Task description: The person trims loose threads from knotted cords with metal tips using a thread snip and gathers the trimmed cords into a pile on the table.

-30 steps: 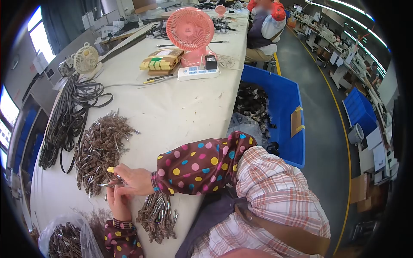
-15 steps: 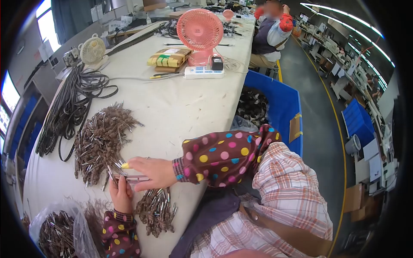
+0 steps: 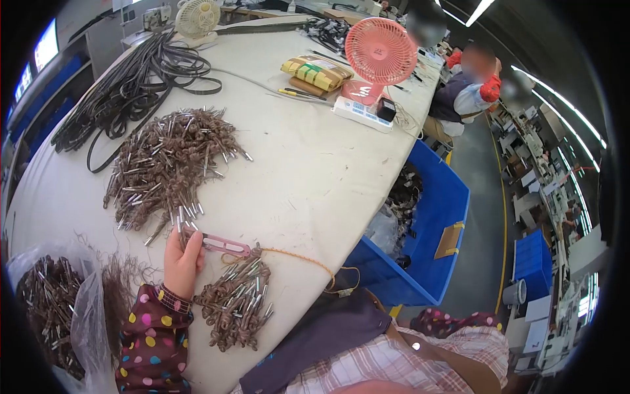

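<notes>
My left hand point(image 3: 182, 261) is closed, thumb against fingers, at the near edge of a large heap of brown cords point(image 3: 174, 157) with silver metal tips. Several metal-tipped cord ends point(image 3: 182, 217) stick up from its grip. Right beside the thumb is a slim pink-handled tool point(image 3: 226, 245); its working end is hidden by the fingers. A yellowish string point(image 3: 295, 255) runs from near the tool's other end over the table edge. Below lies a smaller bunch of brown cords point(image 3: 236, 305). Only my right sleeve point(image 3: 459, 320) shows at the lower right; that hand is out of sight.
A clear plastic bag point(image 3: 92, 308) of cords stands at lower left. Black straps point(image 3: 141, 85), a pink fan point(image 3: 380, 51), a power strip point(image 3: 362, 115) and a yellow packet point(image 3: 318, 71) are farther back. A blue bin point(image 3: 436, 197) adjoins the table; a seated person point(image 3: 459, 98) is beyond.
My right hand has left the pink tool and cords and gone out of view to the right. My left hand stays at the heap. The camera view has turned.
</notes>
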A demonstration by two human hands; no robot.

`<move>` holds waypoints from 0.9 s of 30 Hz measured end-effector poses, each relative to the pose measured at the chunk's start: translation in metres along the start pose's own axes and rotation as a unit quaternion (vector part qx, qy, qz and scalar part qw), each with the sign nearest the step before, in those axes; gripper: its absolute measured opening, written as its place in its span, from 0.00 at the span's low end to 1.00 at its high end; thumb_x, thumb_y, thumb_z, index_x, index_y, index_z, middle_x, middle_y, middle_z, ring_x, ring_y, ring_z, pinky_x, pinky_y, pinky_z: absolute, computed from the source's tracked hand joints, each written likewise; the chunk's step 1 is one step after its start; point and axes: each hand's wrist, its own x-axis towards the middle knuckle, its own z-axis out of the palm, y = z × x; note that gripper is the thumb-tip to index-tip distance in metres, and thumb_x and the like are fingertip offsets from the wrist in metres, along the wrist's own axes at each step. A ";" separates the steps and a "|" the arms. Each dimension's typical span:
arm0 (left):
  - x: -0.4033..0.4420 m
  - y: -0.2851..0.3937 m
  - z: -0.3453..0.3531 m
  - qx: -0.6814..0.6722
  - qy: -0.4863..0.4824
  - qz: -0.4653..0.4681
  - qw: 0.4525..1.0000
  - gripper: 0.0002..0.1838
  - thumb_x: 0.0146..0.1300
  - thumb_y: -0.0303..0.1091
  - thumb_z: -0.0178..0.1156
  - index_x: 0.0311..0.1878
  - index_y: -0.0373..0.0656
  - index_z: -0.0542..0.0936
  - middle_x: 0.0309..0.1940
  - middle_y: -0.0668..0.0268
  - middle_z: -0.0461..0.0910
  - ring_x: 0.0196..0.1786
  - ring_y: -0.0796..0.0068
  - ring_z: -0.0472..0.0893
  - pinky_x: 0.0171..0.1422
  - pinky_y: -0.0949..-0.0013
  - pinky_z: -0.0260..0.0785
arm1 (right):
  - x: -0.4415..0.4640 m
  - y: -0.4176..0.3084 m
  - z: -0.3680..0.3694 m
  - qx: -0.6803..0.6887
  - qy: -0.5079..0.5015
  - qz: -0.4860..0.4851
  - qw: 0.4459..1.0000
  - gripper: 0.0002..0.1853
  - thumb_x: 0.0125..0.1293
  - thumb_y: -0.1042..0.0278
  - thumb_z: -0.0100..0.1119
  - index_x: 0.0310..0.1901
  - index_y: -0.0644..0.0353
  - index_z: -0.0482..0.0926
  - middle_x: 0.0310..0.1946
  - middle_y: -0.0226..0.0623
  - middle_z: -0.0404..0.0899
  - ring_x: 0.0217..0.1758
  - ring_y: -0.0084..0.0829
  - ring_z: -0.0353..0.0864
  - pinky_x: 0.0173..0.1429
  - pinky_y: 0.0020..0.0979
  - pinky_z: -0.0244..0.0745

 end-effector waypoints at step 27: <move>0.001 -0.005 -0.002 -0.002 -0.009 0.009 1.000 0.06 0.66 0.34 0.53 0.39 0.43 0.69 0.20 0.73 0.69 0.19 0.86 0.66 0.22 0.81 0.57 | -0.034 -0.041 0.055 0.006 0.088 -0.086 0.992 0.29 0.59 0.42 0.57 0.49 0.60 0.75 0.34 0.41 0.81 0.45 0.38 0.80 0.51 0.41 0.74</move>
